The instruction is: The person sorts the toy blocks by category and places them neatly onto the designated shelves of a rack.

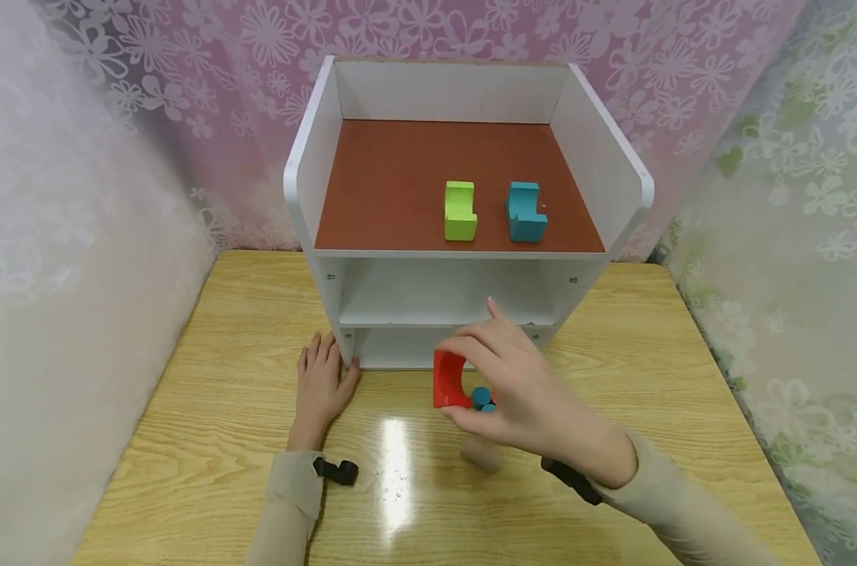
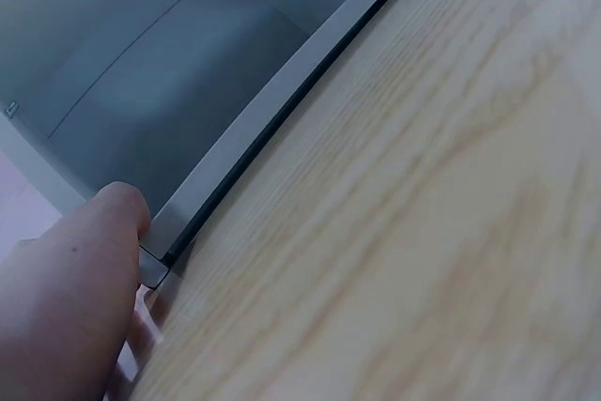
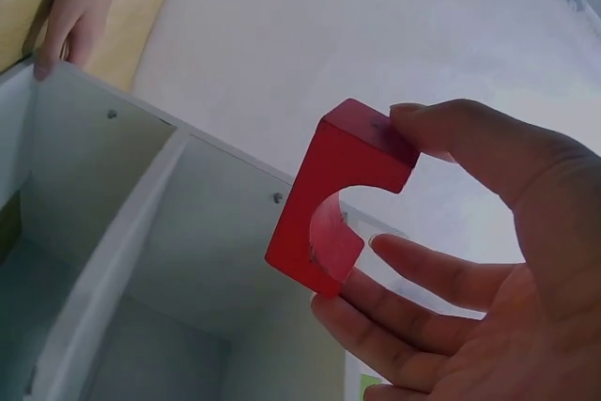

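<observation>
The red block (image 1: pixel 443 381), held in the air before the shelf (image 1: pixel 318 157), looks light, stiff and hardly fragile, though its smooth faces might slip; its flat outer ends seem the best hold. The right hand (image 1: pixel 516 385) pinches those ends, thumb against fingers; the left hand (image 1: pixel 322 389) rests, fingers extended, at the shelf's lower corner.

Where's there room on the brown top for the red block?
The red block has most room between the green block and the left panel. Another bare strip lies behind it and the blue block, before the back panel. Between those two blocks it's tight.
</observation>
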`<state>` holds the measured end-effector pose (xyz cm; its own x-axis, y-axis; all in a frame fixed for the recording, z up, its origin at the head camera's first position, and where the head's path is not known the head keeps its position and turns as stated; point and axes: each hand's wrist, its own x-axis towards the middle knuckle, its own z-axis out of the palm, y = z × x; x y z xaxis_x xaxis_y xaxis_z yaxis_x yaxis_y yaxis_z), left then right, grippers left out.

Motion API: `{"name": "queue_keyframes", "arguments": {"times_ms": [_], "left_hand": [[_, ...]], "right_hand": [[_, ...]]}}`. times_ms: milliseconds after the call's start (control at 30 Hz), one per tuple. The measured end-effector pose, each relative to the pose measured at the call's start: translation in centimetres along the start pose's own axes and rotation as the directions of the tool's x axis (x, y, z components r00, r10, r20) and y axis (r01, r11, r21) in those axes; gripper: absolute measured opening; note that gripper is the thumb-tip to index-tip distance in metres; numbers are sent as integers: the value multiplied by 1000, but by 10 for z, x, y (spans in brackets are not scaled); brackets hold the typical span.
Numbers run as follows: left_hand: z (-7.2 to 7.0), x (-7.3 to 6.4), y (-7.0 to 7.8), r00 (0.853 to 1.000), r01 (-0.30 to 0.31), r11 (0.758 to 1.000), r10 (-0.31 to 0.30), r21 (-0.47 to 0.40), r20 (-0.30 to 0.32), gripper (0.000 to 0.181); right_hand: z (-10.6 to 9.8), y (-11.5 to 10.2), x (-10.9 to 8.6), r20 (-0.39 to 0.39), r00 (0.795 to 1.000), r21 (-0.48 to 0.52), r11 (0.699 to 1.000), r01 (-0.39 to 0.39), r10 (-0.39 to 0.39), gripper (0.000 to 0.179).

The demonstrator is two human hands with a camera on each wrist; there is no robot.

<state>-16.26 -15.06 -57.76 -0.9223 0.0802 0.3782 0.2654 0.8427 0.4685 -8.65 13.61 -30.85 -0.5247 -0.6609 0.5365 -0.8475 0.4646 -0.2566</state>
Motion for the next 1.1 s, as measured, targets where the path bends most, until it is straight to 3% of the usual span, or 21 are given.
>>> {"name": "queue_keyframes", "arguments": {"times_ms": [300, 467, 633, 833, 1100], "left_hand": [[0, 0, 0, 1000, -13, 1000, 13, -8, -5, 23], [0, 1, 0, 1000, -4, 1000, 4, -7, -8, 35], [-1, -1, 0, 1000, -22, 1000, 22, -8, -20, 20], [0, -1, 0, 999, -33, 999, 32, -12, -33, 19], [-1, 0, 3, 1000, 2, 1000, -2, -8, -13, 20]], "right_hand": [[-24, -2, 20, -12, 998, 12, 998, 69, -69, 46], [-37, -3, 32, -7, 995, -7, 995, 100, -100, 48], [-49, -4, 46, -5, 988, -18, 988, 155, -155, 42], [-62, -4, 65, -5, 979, -16, 979, 205, -205, 39], [-81, -1, 93, 40, 976, -10, 977, 215, -214, 40]]}}
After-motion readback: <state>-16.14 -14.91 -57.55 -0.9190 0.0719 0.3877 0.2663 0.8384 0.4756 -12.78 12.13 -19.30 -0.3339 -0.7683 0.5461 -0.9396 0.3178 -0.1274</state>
